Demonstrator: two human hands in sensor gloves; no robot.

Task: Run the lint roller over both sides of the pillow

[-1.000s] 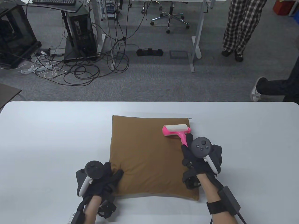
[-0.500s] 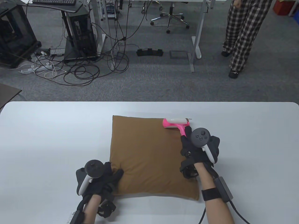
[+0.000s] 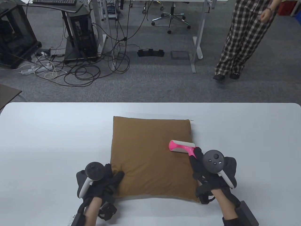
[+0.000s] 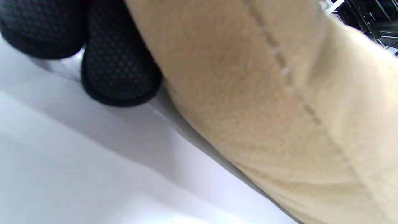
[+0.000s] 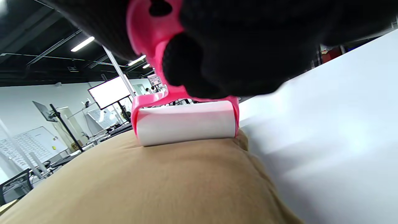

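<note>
A brown square pillow (image 3: 150,157) lies flat on the white table (image 3: 47,141). My right hand (image 3: 207,171) grips the pink handle of a lint roller (image 3: 182,147); its white roll rests on the pillow near the right edge, halfway down. In the right wrist view the roll (image 5: 185,123) presses on the brown fabric (image 5: 140,186). My left hand (image 3: 103,181) presses on the pillow's near left corner, fingers on the fabric. In the left wrist view a gloved fingertip (image 4: 118,74) sits on the table against the pillow's seamed edge (image 4: 279,109).
Beyond the table's far edge is grey carpet with cables (image 3: 82,70), a computer tower (image 3: 81,35), desk legs (image 3: 197,42) and an office chair (image 3: 170,18). A person in checked trousers (image 3: 239,40) stands at the back right.
My right hand first pushed the roller to the pillow's far right corner, then pulled it back toward me along the right edge to the middle. My left hand stayed put. The person behind walked left.
</note>
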